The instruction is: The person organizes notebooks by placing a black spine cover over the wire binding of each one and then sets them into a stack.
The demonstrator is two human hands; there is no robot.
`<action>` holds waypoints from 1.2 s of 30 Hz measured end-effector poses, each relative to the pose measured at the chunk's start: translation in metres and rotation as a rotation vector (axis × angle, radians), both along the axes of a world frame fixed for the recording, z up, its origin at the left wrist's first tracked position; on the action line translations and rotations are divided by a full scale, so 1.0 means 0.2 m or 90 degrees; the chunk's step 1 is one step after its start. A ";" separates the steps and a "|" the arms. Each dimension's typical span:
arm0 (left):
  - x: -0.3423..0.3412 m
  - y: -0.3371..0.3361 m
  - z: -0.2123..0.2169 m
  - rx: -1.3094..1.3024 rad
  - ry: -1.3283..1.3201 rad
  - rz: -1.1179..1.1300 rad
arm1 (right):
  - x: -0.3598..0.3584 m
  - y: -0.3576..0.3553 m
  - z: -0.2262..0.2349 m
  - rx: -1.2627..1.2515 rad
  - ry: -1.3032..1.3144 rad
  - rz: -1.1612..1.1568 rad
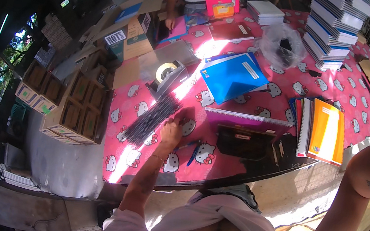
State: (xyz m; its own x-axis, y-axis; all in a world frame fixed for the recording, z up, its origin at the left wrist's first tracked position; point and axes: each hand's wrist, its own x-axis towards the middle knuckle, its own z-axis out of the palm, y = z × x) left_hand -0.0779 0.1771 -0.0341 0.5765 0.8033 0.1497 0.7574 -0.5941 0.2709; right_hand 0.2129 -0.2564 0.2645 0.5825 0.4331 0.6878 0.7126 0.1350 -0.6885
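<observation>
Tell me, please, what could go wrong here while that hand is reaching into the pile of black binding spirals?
The left hand reaches the black binding spirals, piled loosely, so they may tangle or roll toward the table edge. The blue pens beside the wrist could be knocked off. The tall notebook stack might topple if the table is bumped.
</observation>
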 end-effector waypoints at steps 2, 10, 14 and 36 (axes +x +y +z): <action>0.01 0.04 -0.02 0.037 0.002 -0.042 | 0.00 -0.03 0.00 -0.003 -0.006 -0.019; -0.03 0.04 -0.03 0.017 0.009 -0.036 | 0.01 -0.04 0.05 -0.013 -0.031 -0.047; 0.03 -0.07 0.17 0.093 -0.120 -0.046 | 0.00 0.01 0.02 -0.034 -0.026 -0.051; 0.15 -0.40 0.74 0.001 -0.484 -0.279 | -0.45 1.22 -0.65 -0.285 -0.377 0.062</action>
